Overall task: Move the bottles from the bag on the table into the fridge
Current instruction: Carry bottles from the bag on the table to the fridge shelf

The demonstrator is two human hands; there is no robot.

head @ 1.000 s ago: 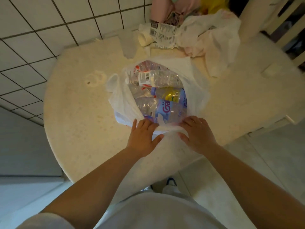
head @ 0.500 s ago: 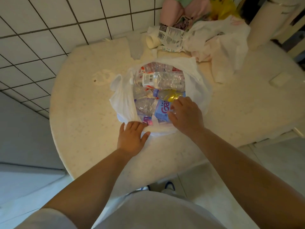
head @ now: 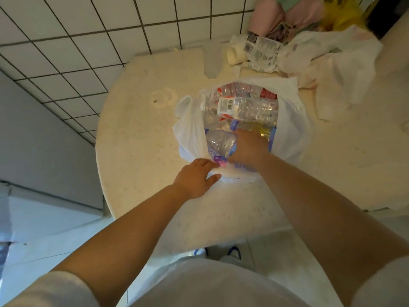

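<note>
White tiled wall behind, pale round table (head: 141,151) in front, and the white plastic bag (head: 190,131) sits open on it, full of bottles lying flat. Top clear bottle (head: 245,108) lies crosswise, cap left, barcode label up. Right hand (head: 249,147) is down among them, fingers hidden, grip unclear. Left hand (head: 195,179) presses the bag's near edge, fingers fairly straight. Crumpled bags (head: 332,60) lie behind.

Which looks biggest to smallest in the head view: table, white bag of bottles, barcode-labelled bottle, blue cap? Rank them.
1. table
2. white bag of bottles
3. barcode-labelled bottle
4. blue cap

All sit at similar depth, so the order seems safe.
</note>
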